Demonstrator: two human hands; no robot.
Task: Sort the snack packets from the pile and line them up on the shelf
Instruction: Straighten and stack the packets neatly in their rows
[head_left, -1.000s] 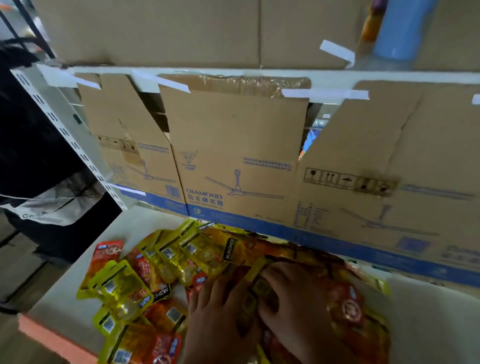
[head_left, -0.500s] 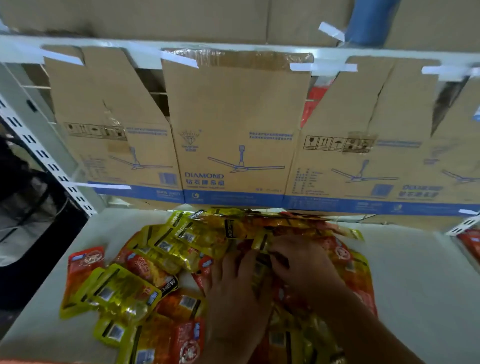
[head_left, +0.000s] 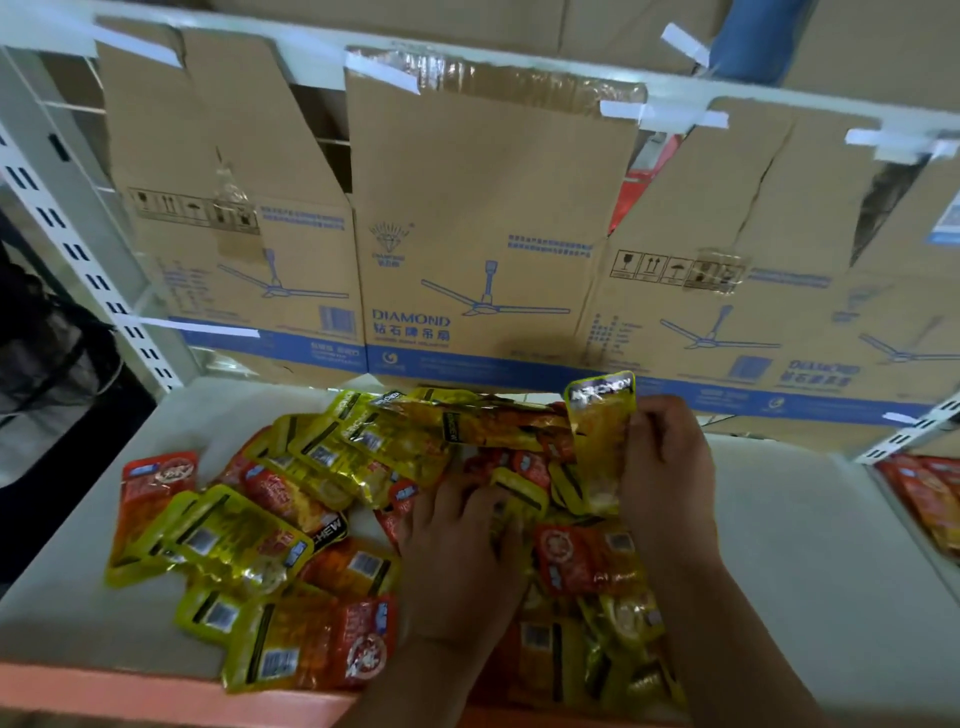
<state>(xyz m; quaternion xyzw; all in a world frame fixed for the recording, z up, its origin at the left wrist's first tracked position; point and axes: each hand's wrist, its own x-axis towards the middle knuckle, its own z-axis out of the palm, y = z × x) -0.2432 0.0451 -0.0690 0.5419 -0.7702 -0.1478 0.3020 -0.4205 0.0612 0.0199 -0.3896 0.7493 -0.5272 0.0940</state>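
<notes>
Head view: the right hand (head_left: 667, 467) reaches forward over the heap, its fingers and thumb pinching the edge of a shiny yellow foil snack packet with a black printed top band (head_left: 597, 441). That packet stands upright above the back of the pile, close to the cardboard. The left hand (head_left: 462, 561) lies palm down on the middle of the heap, fingers stretched forward and pressing on packets without gripping any.

The loose pile of yellow and red-orange foil snack packets (head_left: 291, 519) spreads over a pale white shelf board (head_left: 805, 545) with an orange-pink front edge (head_left: 130, 691). Flattened brown cardboard sheets printed with blue ceiling fans (head_left: 488, 208) hang along the back, fixed to the white upper rail by strips of white tape (head_left: 665, 117). A white slotted metal upright (head_left: 78, 249) runs down the left side.

More red packets (head_left: 930, 493) show at the right border, cut off. The left fingertips are partly buried among the packets, and the print on most packets is too blurred to read
</notes>
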